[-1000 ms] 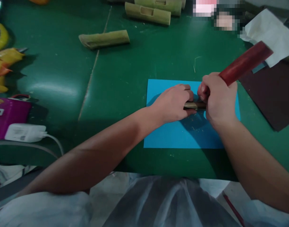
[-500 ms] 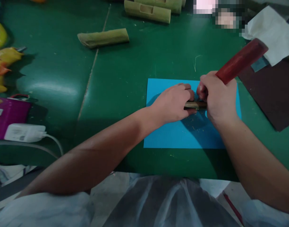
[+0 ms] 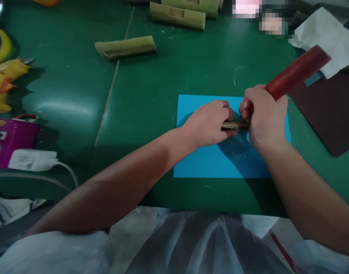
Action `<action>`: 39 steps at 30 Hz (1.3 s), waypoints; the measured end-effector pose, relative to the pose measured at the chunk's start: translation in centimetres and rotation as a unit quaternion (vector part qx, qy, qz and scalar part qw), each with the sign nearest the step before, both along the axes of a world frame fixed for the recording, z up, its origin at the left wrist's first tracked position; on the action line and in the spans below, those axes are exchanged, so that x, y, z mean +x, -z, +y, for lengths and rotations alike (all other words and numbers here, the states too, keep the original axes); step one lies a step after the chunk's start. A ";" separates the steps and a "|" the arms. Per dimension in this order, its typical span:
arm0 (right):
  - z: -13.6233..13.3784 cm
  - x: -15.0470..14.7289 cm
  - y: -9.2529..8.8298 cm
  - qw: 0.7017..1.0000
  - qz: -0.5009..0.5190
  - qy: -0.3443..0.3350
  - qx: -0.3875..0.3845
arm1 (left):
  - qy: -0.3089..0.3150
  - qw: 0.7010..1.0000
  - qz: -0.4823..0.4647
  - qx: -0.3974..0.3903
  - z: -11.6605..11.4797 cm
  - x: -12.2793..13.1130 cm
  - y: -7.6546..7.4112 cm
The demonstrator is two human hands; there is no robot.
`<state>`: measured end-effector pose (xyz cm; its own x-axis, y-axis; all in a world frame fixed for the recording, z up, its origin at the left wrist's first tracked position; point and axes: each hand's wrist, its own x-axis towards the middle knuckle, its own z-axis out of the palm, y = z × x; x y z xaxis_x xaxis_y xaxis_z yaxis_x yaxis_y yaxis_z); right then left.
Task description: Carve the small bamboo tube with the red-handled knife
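Observation:
My left hand (image 3: 210,123) is closed on a narrow bamboo piece (image 3: 235,125) lying over a bright blue sheet (image 3: 203,163). In the fist of my right hand (image 3: 267,118) is a tool with a thick red handle (image 3: 298,72), which slants up to the right. The tool's working end is hidden under that hand, at the right end of the bamboo piece. Small shavings (image 3: 235,154) are scattered on the sheet just below my fingers.
A cut bamboo length (image 3: 126,47) and a notched bamboo tube (image 3: 177,15) lie farther back on the green table (image 3: 151,76). At left are a yellow glue gun (image 3: 9,82), a purple power strip (image 3: 15,140) and a white charger (image 3: 33,160). Dark brown sheet (image 3: 331,110) at right.
The red handle has tipped slightly further to the right, with my right hand shifting a little the same way. My left hand stays in place on the bamboo piece.

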<state>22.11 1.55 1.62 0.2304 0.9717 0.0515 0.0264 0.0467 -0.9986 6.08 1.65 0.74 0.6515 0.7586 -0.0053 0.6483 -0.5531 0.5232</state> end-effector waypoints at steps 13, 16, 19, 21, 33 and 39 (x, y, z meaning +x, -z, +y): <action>-2.2 0.8 -0.4 1.000 0.013 -0.003 -0.008 | 0.019 0.997 0.032 0.063 -1.2 -0.7 -0.2; -2.8 0.7 -0.5 1.000 0.008 0.004 -0.007 | 0.031 0.996 0.016 0.079 -1.4 -0.8 -0.3; -3.1 0.6 -0.4 1.000 0.011 0.014 -0.005 | 0.035 0.996 0.003 0.081 -1.5 -0.8 -0.2; -3.2 0.5 -0.3 1.000 0.004 0.009 -0.008 | 0.033 0.996 0.004 0.077 -1.5 -0.7 -0.2; -3.0 0.3 -0.3 1.000 0.012 0.009 -0.011 | 0.042 0.996 0.015 0.079 -1.3 -0.6 -0.2; -2.9 0.1 -0.3 1.000 -0.014 0.017 0.001 | 0.031 0.997 0.008 0.071 -1.3 -0.5 0.0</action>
<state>22.21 -1.31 1.91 0.2610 0.9634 0.0613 0.0567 0.0481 -0.9972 5.54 0.37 0.79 0.6979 0.7106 0.0898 0.6178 -0.6606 0.4265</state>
